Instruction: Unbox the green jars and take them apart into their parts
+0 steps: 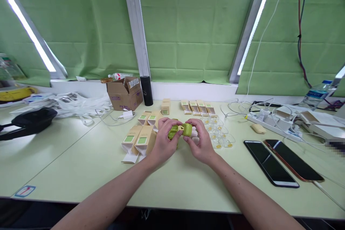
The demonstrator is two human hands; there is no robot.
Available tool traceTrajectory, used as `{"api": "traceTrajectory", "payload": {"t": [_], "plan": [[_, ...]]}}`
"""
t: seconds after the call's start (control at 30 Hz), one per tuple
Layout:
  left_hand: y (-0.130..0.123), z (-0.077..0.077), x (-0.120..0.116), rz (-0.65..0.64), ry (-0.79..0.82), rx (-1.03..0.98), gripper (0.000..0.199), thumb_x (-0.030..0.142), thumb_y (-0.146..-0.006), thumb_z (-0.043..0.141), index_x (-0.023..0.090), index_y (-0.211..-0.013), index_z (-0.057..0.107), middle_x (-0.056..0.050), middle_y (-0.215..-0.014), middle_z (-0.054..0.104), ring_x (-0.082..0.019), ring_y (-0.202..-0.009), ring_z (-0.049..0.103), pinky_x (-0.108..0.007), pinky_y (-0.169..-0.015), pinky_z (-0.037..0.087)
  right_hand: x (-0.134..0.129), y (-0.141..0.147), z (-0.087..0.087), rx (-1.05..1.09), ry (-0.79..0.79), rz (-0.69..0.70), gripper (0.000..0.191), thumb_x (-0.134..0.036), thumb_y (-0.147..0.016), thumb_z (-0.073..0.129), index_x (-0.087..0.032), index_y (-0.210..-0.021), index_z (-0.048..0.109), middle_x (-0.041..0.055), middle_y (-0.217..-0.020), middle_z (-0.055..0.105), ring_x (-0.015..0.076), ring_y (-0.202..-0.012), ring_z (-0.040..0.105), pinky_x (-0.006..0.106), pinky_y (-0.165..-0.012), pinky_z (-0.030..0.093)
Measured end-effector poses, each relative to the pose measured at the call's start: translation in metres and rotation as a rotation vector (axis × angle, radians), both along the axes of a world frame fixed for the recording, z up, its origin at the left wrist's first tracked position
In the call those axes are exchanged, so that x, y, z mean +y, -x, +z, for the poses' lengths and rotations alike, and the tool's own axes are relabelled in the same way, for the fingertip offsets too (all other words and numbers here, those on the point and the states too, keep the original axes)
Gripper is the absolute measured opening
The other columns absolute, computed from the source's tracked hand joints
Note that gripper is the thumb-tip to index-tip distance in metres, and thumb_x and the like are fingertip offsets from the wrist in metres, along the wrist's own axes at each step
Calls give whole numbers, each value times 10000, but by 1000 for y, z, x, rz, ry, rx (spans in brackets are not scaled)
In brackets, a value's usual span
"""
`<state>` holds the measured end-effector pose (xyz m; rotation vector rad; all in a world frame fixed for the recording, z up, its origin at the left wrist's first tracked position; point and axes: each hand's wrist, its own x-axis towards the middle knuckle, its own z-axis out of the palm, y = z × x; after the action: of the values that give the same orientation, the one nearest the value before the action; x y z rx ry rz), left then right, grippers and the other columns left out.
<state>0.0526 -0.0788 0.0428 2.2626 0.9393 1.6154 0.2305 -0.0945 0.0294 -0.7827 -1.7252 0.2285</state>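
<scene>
A small glossy green case (187,129) is pinched between the thumb and fingers of my right hand (199,140). My left hand (166,139) holds a pale loop or clip (180,128) against the case's left side. More green pieces (172,133) show behind my left fingers, partly hidden. Left of my hands stand kraft paper boxes (146,139) with green squares on them. Clear plastic pieces with yellow spots (217,133) lie to the right of my right hand.
Small open boxes (198,108) stand at the back, near a cardboard carton (124,93) and a black cylinder (146,91). Two phones (271,163), a power strip (273,126) and cables lie right. A black pouch (33,122) and white straps (72,104) lie left.
</scene>
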Motion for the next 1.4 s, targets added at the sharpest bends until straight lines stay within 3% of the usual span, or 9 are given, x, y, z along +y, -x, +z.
{"api": "traceTrajectory", "payload": {"t": [0.47, 0.77, 1.4], "plan": [[1, -1, -1, -23, 21, -27, 78, 231, -963, 648, 215, -1028, 688, -65, -984, 627, -207, -988, 601, -335, -807, 578, 1, -5, 1, -40, -22, 3, 435, -207, -877, 633, -269, -1301, 560, 109, -1211, 600, 290, -1107, 610, 473, -925, 566], [1, -1, -2, -21, 68, -63, 52, 188, -943, 626, 203, -945, 675, -51, -955, 606, -180, -914, 623, -316, -791, 574, 0, -2, -2, -34, 11, 40, 446, -173, -870, 635, -259, -1302, 563, 110, -1215, 593, 276, -1086, 615, 450, -899, 578], [0, -10, 3, -72, 134, -139, 45, 182, -916, 659, 194, -924, 702, -68, -993, 611, -199, -968, 636, -342, -832, 557, -1, -2, -2, -13, 61, 74, 421, -208, -896, 640, -264, -1310, 588, 107, -1216, 599, 268, -1071, 619, 456, -914, 581]]}}
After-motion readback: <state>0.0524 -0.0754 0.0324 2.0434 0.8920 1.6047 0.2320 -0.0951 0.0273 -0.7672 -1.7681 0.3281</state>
